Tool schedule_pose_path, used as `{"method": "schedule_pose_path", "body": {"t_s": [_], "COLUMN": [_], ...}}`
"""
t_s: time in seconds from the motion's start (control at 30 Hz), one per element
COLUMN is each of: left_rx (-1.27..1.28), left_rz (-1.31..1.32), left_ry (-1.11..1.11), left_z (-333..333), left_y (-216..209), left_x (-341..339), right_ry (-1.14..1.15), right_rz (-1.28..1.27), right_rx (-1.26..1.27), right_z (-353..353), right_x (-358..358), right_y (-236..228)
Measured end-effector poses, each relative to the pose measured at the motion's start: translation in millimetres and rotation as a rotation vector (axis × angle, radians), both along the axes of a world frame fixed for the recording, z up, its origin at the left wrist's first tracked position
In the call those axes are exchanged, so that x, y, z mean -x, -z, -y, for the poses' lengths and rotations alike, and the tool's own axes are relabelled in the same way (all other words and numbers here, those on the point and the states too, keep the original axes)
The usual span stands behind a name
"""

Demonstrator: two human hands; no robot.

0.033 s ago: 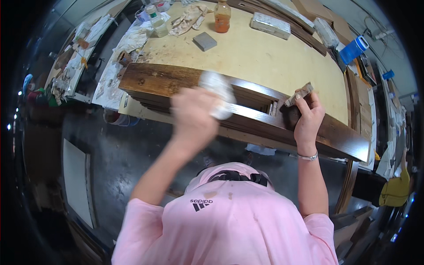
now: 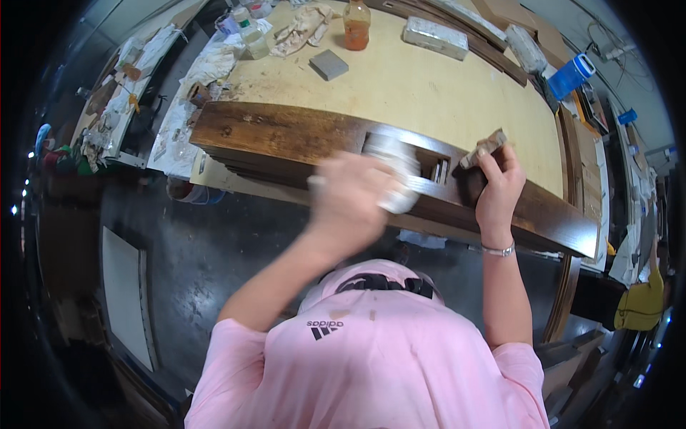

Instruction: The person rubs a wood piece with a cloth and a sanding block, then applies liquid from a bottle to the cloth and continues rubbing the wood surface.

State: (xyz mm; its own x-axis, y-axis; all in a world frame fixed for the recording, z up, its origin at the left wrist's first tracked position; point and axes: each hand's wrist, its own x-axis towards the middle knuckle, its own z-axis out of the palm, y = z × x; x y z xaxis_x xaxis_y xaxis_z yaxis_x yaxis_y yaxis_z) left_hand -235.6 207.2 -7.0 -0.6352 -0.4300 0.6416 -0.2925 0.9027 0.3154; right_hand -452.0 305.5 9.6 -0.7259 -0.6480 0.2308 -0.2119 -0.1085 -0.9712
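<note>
The left hand [image 2: 350, 196] is blurred, closed around a white cloth [image 2: 393, 168] that it presses on the top face of a long dark-stained wooden piece [image 2: 279, 136]. The cloth bunches out past the fingers toward the far side, just beside a rectangular slot [image 2: 434, 166] cut into the wood. The right hand [image 2: 496, 187] rests on the same piece to the right of that slot, its fingers curled around a small brownish block [image 2: 484, 148], perhaps a stained pad or scrap of wood, which it holds tilted above the surface; a thin bracelet [image 2: 498, 250] circles the wrist.

The dark wooden piece lies along the near edge of a pale plywood workbench [image 2: 429, 93], running from the left to the bench's right corner and overhanging the near edge. Farther back on the bench lie a grey sanding block [image 2: 329, 64], an orange-tinted bottle [image 2: 356, 25], a crumpled rag [image 2: 304, 28] and a pale rectangular block [image 2: 434, 37]. A blue container [image 2: 572, 75] stands off the far right corner. Stained paper or cloth sheets [image 2: 196, 79] cover the left end. The person wears a pink shirt [image 2: 371, 372] and a pink cap [image 2: 379, 279] above a dark floor [image 2: 207, 243].
</note>
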Motion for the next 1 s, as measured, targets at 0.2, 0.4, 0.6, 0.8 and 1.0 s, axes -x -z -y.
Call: {"method": "schedule_pose_path", "body": {"t_s": [0.2,0.4,0.6,0.8,1.0], "left_rx": [-0.358,-0.365,-0.129,-0.165,-0.226], "left_rz": [0.020,0.063,0.374,0.360,0.381], "left_ry": [1.033,0.261,0.101,0.129,0.112], "left_z": [-69.1,109.6,119.2,121.7,117.2], "left_y": [-26.2,-55.7,-18.2,-19.4,-23.9], "left_x": [47.3,40.9,59.7,61.2,62.4], "right_ry": [-0.064,0.048,0.352,0.234,0.342], "right_rz": [0.146,0.303,-0.526,-0.756,-0.796], "right_rx": [0.134,0.319,-0.120,-0.216,-0.184], "right_z": [-11.1,-23.4,-66.3,-55.4,-60.9], "right_x": [15.5,15.9,-22.7,-77.7,-66.5], "right_y": [9.7,-14.1,-23.1,10.5,22.2]}}
